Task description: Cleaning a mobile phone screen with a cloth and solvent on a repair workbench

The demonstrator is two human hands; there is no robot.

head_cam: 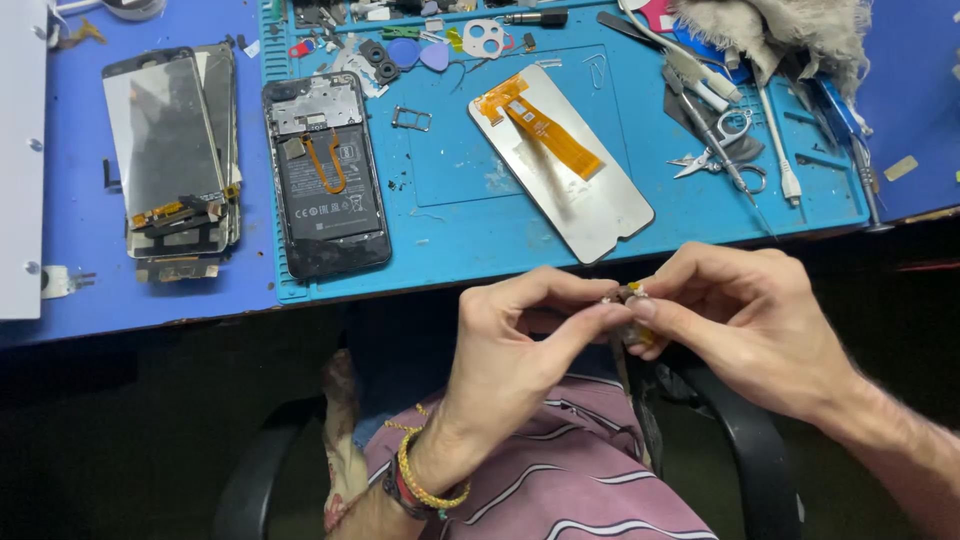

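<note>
Right now, both hands below blue mat (450,240): left hand (520,340) and right hand (740,320) fingers pinched on small part (630,295) between them, above lap; opened phone (325,185) on mat, far left.

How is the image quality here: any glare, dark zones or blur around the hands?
Head view: the blue mat is brightly and evenly lit, with soft glare on the loose screen; below the table edge it falls nearly black. The left hand and right hand are fairly sharp, but the small part they pinch is too tiny to identify.
</note>
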